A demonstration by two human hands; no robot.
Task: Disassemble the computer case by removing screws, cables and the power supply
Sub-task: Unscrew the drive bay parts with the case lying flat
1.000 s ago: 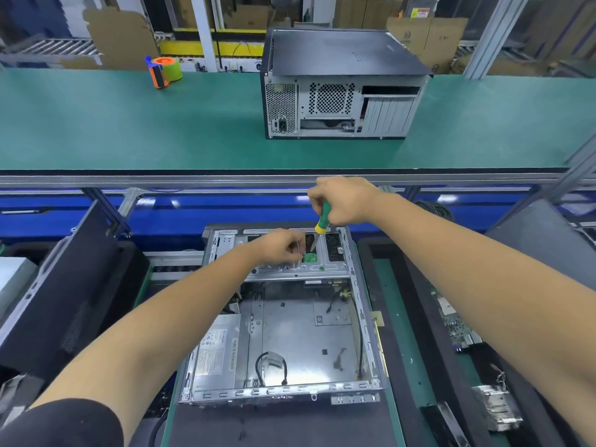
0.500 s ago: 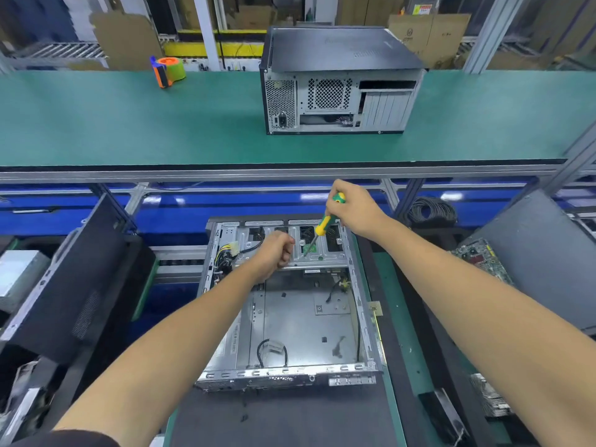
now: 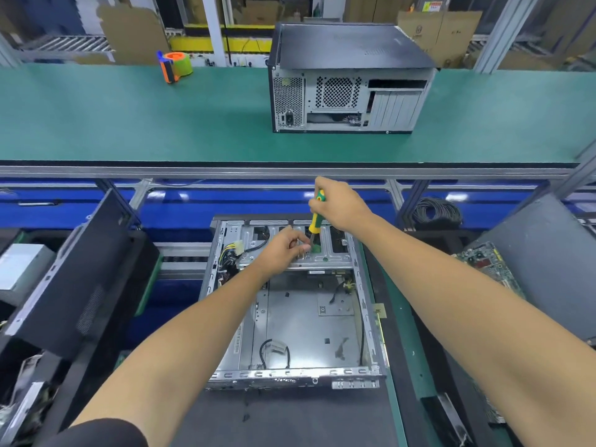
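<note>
1. Since half a second ago the right hand (image 3: pixel 342 204) has brought the screwdriver (image 3: pixel 316 217) from a slant to nearly upright, its tip now down at the green tab (image 3: pixel 317 248) on the drive-bay bracket (image 3: pixel 292 250); the left hand (image 3: pixel 285 250) has slid right along that bracket to meet it.
2. The right hand's fingers are wrapped tight round the yellow-and-green handle. The left hand's fingers are curled, fingertips pinched together at the tool's tip (whether they hold a screw or just steady the shaft, I cannot tell).
3. The open computer case (image 3: pixel 290 372) lies flat on the dark mat (image 3: pixel 290 417) at the near edge of the bench, bracket at its far end, loose power cables (image 3: pixel 237 248) in its far-left corner.
4. My read: the tool is being seated on a bracket screw, so screw removal is under way; the cables are yet to come out.
5. A second, closed case (image 3: pixel 348 79) stands on the green conveyor belt (image 3: pixel 129 124) beyond, a tape dispenser (image 3: pixel 175 66) near its far edge.
</note>
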